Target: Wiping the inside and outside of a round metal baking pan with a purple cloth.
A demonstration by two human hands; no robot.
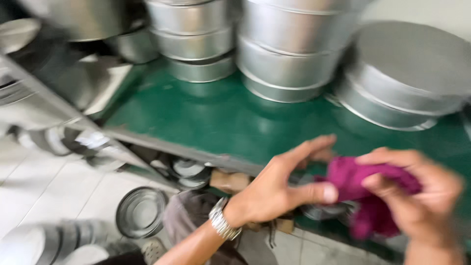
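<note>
A magenta cloth (360, 189) is bunched between both my hands at the lower right, just over the front edge of a green tabletop (206, 118). My left hand (282, 186), with a metal watch on the wrist, pinches the cloth's left side with thumb and fingers. My right hand (422, 196) curls over its right side and grips it. The view is blurred by motion.
Stacks of round metal pans (289, 49) stand along the back of the green tabletop, with a wider pair (402, 83) at the right. More metal pans and tins (140, 211) lie on the white tiled floor and under the table at the lower left.
</note>
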